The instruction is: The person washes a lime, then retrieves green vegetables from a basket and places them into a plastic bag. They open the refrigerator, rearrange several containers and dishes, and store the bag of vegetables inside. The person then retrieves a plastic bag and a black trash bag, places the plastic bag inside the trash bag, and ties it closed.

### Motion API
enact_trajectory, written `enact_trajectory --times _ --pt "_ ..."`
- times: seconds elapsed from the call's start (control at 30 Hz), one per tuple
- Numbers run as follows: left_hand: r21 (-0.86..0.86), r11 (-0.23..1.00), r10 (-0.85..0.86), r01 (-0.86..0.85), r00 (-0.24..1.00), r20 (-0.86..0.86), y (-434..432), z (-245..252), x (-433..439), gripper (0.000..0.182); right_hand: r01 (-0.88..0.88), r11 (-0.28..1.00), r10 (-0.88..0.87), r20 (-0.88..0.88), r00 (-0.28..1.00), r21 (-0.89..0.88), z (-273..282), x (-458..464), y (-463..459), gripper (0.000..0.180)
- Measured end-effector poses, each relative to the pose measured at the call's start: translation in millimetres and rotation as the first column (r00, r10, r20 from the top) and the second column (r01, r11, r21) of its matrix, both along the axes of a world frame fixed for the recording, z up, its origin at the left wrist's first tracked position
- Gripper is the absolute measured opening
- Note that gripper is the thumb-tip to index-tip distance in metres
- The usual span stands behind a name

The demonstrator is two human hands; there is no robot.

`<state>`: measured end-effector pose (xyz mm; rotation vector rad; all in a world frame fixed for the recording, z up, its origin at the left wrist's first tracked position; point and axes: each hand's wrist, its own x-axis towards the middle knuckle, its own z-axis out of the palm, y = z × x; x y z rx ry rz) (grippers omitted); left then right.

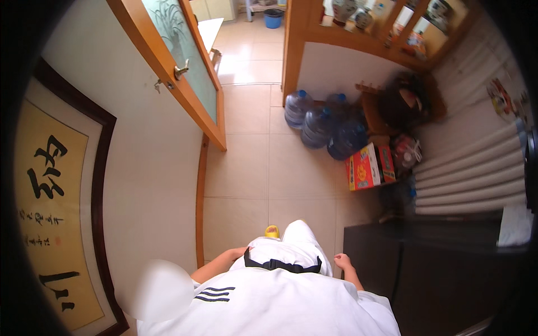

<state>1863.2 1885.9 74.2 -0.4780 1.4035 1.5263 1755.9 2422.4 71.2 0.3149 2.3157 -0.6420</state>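
My left hand (240,252) hangs at my left hip, beside the white trousers. Its fingers are mostly hidden by the clothing and the end of the black belt (279,266). At my right side, my right hand (343,261) hangs near the dark cabinet (374,252), apart from it. Its fingers look loosely curled, and no object shows in them. A yellow slipper (272,231) on one foot shows in front of my trousers (298,235). Ahead stretches a beige tiled floor (239,172).
A wood-framed glass door (185,71) stands ajar at left, keys (158,86) in its lock. Framed calligraphy (59,210) hangs on the left wall. Several water jugs (317,128), a red carton (363,168) and a wooden chair (372,115) line the right. A blue bucket (273,19) stands beyond the doorway.
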Motion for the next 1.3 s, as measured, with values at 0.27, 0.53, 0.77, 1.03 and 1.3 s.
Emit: enact_trajectory --times 0.27,0.53,0.77,1.03,1.3 --pt "-0.148 0.980 0.120 -0.130 0.990 -0.078 -54.5 40.8 -149.8 0.049 -0.591 0.788 0.605 -0.039 0.796 0.173 145.7 -311.6 -184.6 0.043" --pt "-0.194 0.935 0.266 -0.297 0.949 -0.169 -98.2 75.5 -335.6 0.052 -0.777 0.575 0.565 -0.562 0.604 -0.257 371.8 -583.8 -385.9 0.046" --pt "-0.287 0.803 0.565 -0.522 0.821 0.087 -186.3 173.9 -497.1 0.048 -0.726 0.686 0.668 -0.358 0.652 -0.044 351.4 -725.1 -499.0 0.051" --pt "-0.515 0.487 0.810 -0.706 0.585 -0.036 -263.4 65.1 -581.3 0.023 -0.681 0.692 0.657 -0.183 0.732 -0.238 198.3 -835.4 -546.7 0.043" --pt "-0.341 0.368 0.824 -0.865 0.474 -0.312 -364.0 66.7 -697.4 0.016 -0.728 0.674 0.542 -0.587 0.601 -0.124 131.1 -921.6 -651.8 0.022"
